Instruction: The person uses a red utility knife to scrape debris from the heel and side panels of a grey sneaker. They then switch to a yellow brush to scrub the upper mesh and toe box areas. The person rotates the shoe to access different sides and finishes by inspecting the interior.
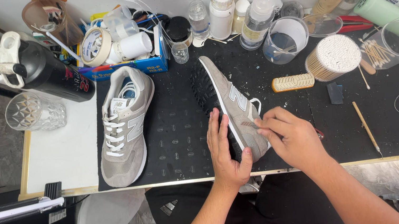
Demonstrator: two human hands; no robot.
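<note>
A grey suede sneaker [229,94] lies on its side on the black mat [181,131], its black sole turned left. My left hand [224,150] presses flat against the sole near the toe. My right hand [288,132] pinches a small thin tool, its tip against the suede upper near the toe. A second grey sneaker [124,126] with white laces stands upright on the mat to the left, apart from both hands.
Bottles, jars and a measuring cup [284,40] crowd the back edge. A tub of cotton swabs [332,56], a small tan brush [293,82] and wooden sticks [366,127] lie right. A black bottle [46,72], tape roll [95,46] and glass [31,112] are left.
</note>
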